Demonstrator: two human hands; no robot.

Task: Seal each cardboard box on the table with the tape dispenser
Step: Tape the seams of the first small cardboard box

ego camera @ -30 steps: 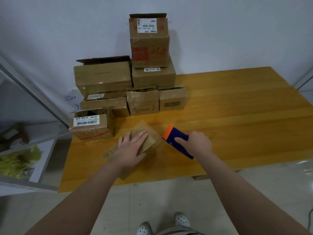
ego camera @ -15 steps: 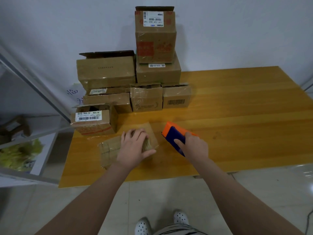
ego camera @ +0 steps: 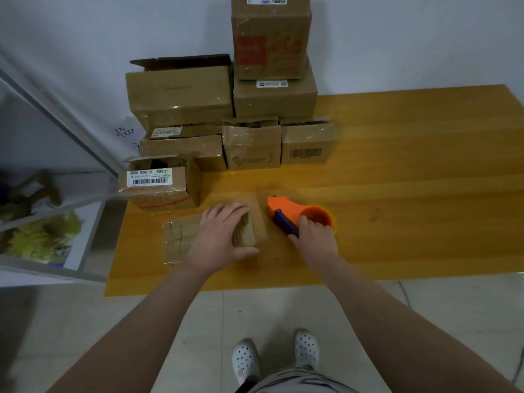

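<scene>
Tape dispenser (ego camera: 295,214) is gripped at its blue handle by the right hand (ego camera: 314,239), fingers closed round it, just right of the small box (ego camera: 184,239). Box is clasped by the left hand (ego camera: 218,236), fingers over top, thumb at near side, front-left on the worktop (ego camera: 411,194). Best judged: box kept pinned, tape laid centred along the seam w/ steady pull. More boxes (ego camera: 181,92) are stacked behind.
</scene>
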